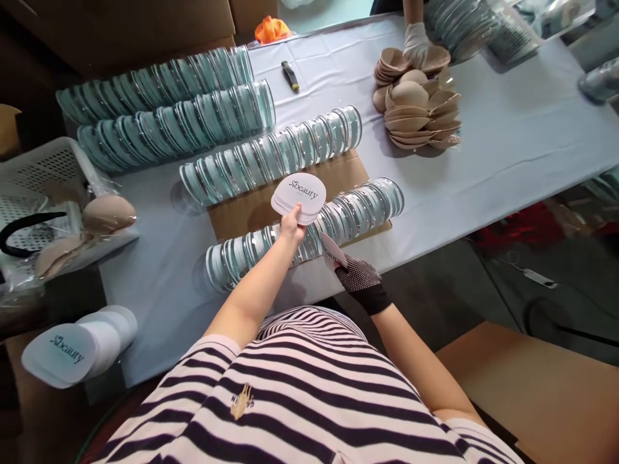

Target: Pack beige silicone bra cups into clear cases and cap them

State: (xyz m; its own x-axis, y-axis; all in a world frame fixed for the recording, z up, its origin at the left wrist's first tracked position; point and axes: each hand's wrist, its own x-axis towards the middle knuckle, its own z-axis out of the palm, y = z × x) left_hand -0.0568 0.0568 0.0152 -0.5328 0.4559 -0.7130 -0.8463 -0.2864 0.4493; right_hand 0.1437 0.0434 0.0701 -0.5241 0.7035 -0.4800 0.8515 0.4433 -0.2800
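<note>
My left hand (292, 224) grips a small stack of white heart-shaped cards (300, 196) printed "beauty", held over the nearest row of clear round cases (358, 209). My right hand (358, 277), in a black dotted glove, pinches a single white card (333, 249) at the front of that row, its tip against the cases. The row lies partly on a flat piece of cardboard (246, 209) on the white-covered table (507, 148).
Three more rows of clear cases (169, 129) lie behind. Beige pads (416, 109) are piled at the far right, where another person's gloved hand (414, 44) rests. A box cutter (290, 75), a white basket (43, 167) and a card stack (72, 348) sit left.
</note>
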